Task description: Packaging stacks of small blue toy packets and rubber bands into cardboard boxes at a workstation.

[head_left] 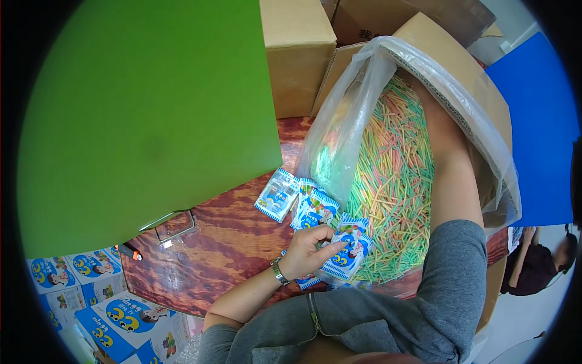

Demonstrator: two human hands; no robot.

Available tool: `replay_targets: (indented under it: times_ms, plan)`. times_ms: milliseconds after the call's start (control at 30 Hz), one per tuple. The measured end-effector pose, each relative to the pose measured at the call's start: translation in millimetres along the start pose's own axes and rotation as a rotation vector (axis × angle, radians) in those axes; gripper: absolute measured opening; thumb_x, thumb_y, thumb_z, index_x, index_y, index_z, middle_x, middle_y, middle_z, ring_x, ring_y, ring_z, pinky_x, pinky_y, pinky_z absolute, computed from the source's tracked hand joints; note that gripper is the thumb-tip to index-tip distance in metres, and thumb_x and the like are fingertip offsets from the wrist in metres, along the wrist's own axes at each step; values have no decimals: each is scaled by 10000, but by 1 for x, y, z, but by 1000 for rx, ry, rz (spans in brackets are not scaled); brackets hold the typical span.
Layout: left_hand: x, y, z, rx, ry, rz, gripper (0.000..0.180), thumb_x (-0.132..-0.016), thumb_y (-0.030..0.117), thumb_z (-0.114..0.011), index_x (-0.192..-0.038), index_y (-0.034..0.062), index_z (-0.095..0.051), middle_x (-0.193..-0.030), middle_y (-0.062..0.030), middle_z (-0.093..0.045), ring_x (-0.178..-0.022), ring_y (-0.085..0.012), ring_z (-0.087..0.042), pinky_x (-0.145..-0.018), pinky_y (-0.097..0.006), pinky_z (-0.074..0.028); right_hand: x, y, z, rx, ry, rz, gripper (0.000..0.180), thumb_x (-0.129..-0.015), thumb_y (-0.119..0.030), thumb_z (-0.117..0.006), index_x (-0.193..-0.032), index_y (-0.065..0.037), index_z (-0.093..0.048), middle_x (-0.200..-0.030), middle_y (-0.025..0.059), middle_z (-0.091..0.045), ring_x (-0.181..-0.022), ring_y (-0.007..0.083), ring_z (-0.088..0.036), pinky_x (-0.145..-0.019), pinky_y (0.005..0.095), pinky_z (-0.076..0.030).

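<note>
My left hand (pixel 306 253), with a wristwatch (pixel 279 272) on its wrist, pinches a small blue-and-white packet (pixel 348 247) between thumb and fingers at the near left edge of the box. Just beyond it, several similar packets (pixel 316 209) lie on the table, one packet (pixel 278 194) a little apart at the left. Thin pastel sticks (pixel 394 176) in green, pink and yellow fill the large cardboard box, which has a clear plastic liner (pixel 348 115). My right forearm (pixel 445 139) reaches deep along the box's right side. Its hand is hidden at the far end, beneath the liner and box edge.
A big green panel (pixel 151 109) covers the left. Closed cardboard boxes (pixel 300 73) stand behind the reddish wood-patterned table (pixel 230 242). Printed cartons (pixel 130 315) are stacked at lower left. A blue panel (pixel 536 133) and another person (pixel 536 264) are at the right.
</note>
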State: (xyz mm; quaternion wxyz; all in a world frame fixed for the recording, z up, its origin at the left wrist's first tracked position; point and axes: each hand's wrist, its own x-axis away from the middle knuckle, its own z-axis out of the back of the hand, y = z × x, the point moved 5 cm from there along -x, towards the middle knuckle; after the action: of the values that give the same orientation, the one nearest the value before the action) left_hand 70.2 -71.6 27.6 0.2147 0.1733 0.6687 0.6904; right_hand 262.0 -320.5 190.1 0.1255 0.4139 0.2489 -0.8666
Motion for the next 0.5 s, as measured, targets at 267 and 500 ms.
replay_targets:
  times_ms: [267,500]
  plan:
    - [0,-3,-2,19,-95,55,107,-887,110,-705,-908,21,-648,-792,26,-615,-714,-30,-517,-630,-222,-441,22,72,6,458,-240,288,220,-976,-257,-548,-1047,-70,-640,-920,55,-683,-877,233,-655,-811,372,-532]
    - [-33,4,18,313,181,88,257,-920,121,-648,-1144,-4,-638,-1015,-14,-674,-885,-68,-612,-788,-252,-514,123,24,12,-346,-1063,-613,318,-1025,-344,-466,-974,-47,-568,-797,35,-609,-669,149,-612,-633,290,-526]
